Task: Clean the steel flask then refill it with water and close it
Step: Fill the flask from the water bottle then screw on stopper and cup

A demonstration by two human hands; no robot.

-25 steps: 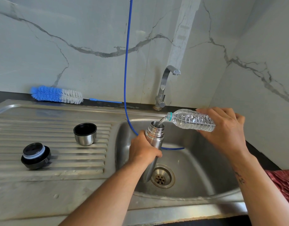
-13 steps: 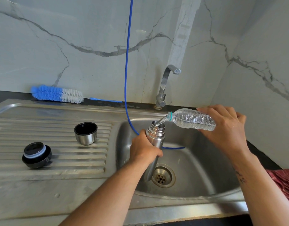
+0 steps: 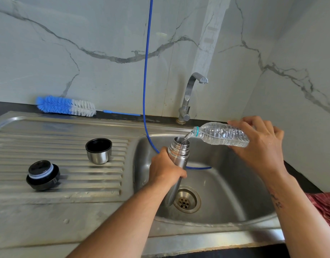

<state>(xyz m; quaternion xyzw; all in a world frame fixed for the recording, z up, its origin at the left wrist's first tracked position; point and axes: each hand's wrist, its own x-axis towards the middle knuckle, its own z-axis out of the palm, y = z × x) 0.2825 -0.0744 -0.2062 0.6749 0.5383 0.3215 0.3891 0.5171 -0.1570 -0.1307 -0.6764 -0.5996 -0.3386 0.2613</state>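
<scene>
On the ribbed draining surface lie a black stopper and, to its right, a steel cup, mouth up. No brand or writing can be read on anything. Over the sink, the left hand has its grip closed round the open steel flask. The right hand grips a tilted, label-free plastic bottle, water running into the flask's mouth.
</scene>
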